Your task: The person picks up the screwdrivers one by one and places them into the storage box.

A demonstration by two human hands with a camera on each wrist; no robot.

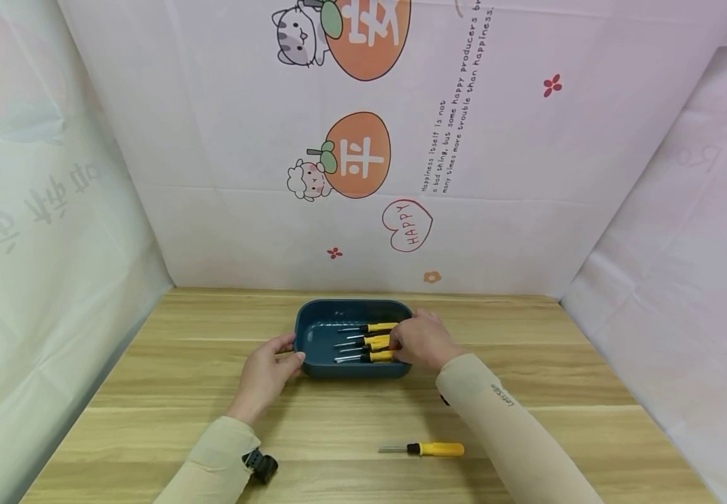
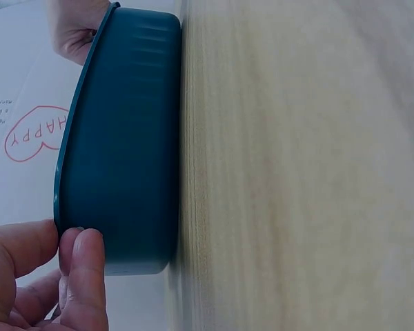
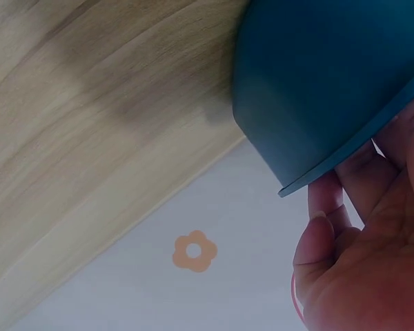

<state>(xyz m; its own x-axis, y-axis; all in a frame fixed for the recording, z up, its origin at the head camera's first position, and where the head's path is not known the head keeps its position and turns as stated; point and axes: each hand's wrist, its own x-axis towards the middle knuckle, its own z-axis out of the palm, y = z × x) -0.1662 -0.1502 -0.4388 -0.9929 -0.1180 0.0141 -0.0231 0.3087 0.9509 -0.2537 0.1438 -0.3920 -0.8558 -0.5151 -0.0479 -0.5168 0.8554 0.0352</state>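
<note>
A dark teal plastic box (image 1: pixel 332 372) stands on the table, with several yellow-and-black screwdrivers (image 1: pixel 378 356) lying in its right half, shafts pointing left. At the box's left end my left hand (image 1: pixel 264 371) pinches the rim between thumb and fingers; the left wrist view shows this grip at the rim's corner. My right hand (image 1: pixel 425 341) reaches over the right rim, its bent fingers at the yellow handles, holding one screwdriver. The box wall hides those fingertips in the right wrist view. Outside the box, nearer the person, lies another yellow-handled screwdriver (image 1: pixel 441 449), shaft to the left.
The wood-grain table (image 1: pixel 180 392) is bounded by a white printed sheet (image 1: pixel 243 238) behind and similar white sheets at both sides. A black wrist device (image 1: pixel 261 465) is strapped at the left sleeve. The right forearm passes beside the loose screwdriver.
</note>
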